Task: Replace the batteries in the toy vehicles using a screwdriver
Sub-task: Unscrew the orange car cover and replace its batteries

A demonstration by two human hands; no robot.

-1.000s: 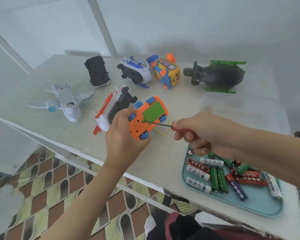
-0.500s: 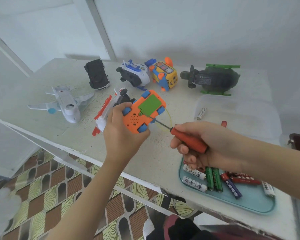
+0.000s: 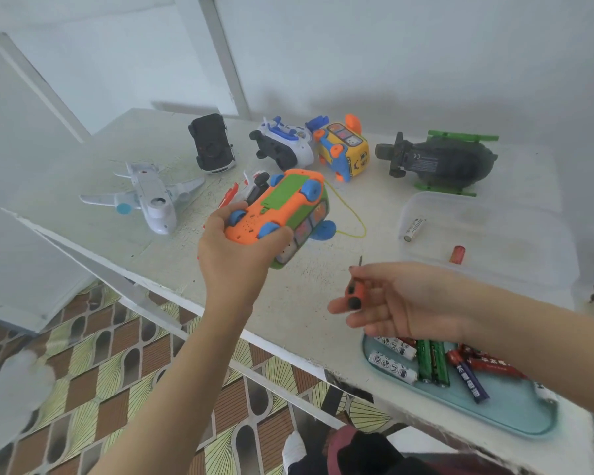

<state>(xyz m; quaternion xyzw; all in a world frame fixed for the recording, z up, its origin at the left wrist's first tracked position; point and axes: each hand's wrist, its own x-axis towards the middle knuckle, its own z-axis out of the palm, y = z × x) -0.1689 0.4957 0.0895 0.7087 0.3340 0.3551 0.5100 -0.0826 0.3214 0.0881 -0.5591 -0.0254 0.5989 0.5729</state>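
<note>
Your left hand (image 3: pixel 234 258) grips the orange car (image 3: pixel 278 217) and holds it up over the table (image 3: pixel 288 303), near the front edge. The car is turned over, so its blue wheels and its green lid (image 3: pixel 283 195) face up. The lid is on the car. A yellow string (image 3: pixel 355 217) runs from the car down to the table.

Your right hand (image 3: pixel 405 303) pinches the screwdriver (image 3: pixel 354 293) by its orange handle. The thin tip points up. The screwdriver is to the right of the car and nearer to you, and it does not touch the car. Your two hands are apart.

Just behind your left hand lies a red and white toy (image 3: pixel 246 186). To the left lies a white plane (image 3: pixel 148 197). Far back stand a black car (image 3: pixel 211 145), a white and blue toy (image 3: pixel 285 145), a yellow bus (image 3: pixel 345 152) and, far right, a dark helicopter (image 3: pixel 439 159).

On the right sits a clear box (image 3: pixel 494 241) with a white battery (image 3: pixel 414 229) and a small red bit (image 3: pixel 457 254) in it. Near you, under your right arm, a blue tray (image 3: pixel 515 416) holds a pile of batteries (image 3: pixel 432 363)
</note>
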